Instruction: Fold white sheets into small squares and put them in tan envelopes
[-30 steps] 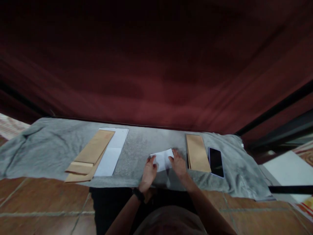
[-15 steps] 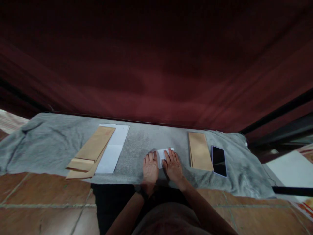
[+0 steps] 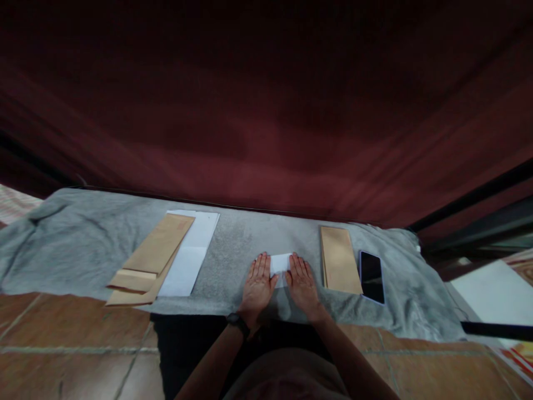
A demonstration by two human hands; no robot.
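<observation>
A small folded sheet of white paper (image 3: pixel 280 263) lies on the grey cloth (image 3: pixel 244 239) in front of me. My left hand (image 3: pixel 259 282) rests flat on its left side, fingers stretched out and pointing away from me. On its right side lies my right hand (image 3: pixel 301 281), also flat with the fingers extended. Between the two hands the middle of the paper shows; its side edges are hidden under my palms and fingers. A dark watch (image 3: pixel 239 324) is on my left wrist.
Brown envelopes (image 3: pixel 156 244) overlap white sheets (image 3: pixel 189 264) on the left. More brown envelopes (image 3: pixel 340 260) lie on the right beside a phone (image 3: pixel 372 276) with a dark screen. A dark red curtain-like surface (image 3: pixel 266 161) rises behind the cloth. Tiled floor (image 3: pixel 79 328) shows below.
My left hand has turned and slid slightly right and up along the paper. My right hand has shifted a little right, from across the paper to its right side. The view has moved slightly.
</observation>
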